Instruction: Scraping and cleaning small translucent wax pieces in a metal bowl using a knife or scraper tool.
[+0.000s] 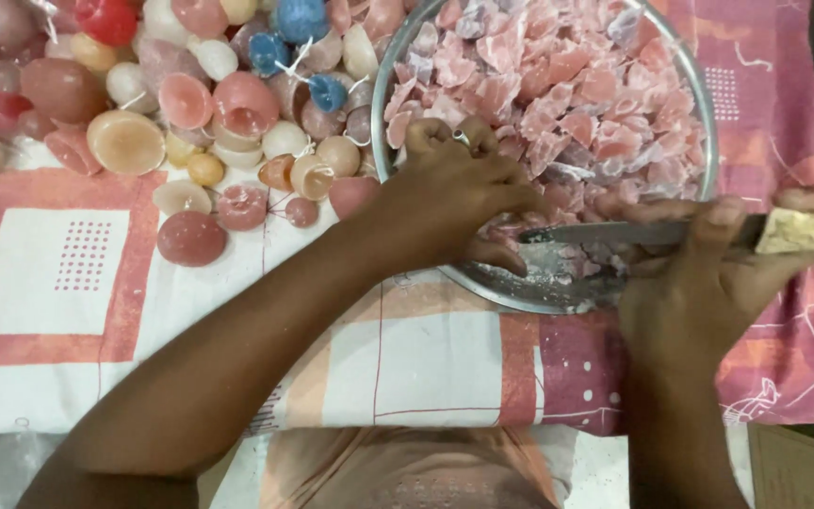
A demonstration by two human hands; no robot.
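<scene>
- My left hand (pixel 449 193) pins a wax lump (pixel 511 231) in the bowl (pixel 699 90), rim at 6 o'clock.
- My right hand (pixel 708 273) is closed round the knife (pixel 614 232), handle at 3.
- Wax prob. brittle, light, slick; hold by edges.

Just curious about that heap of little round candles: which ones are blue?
Three blue candles sit at the top of the pile, near the metal bowl's rim. With white wicks sticking out, they stand out from the pink, red and cream ones.

bowl (pixel 699 90): shiny metal | knife blade (pixel 605 232): metal, handle pale wood | chunks (pixel 567 85): waxy pink | tablecloth (pixel 426 368): printed cloth
</scene>
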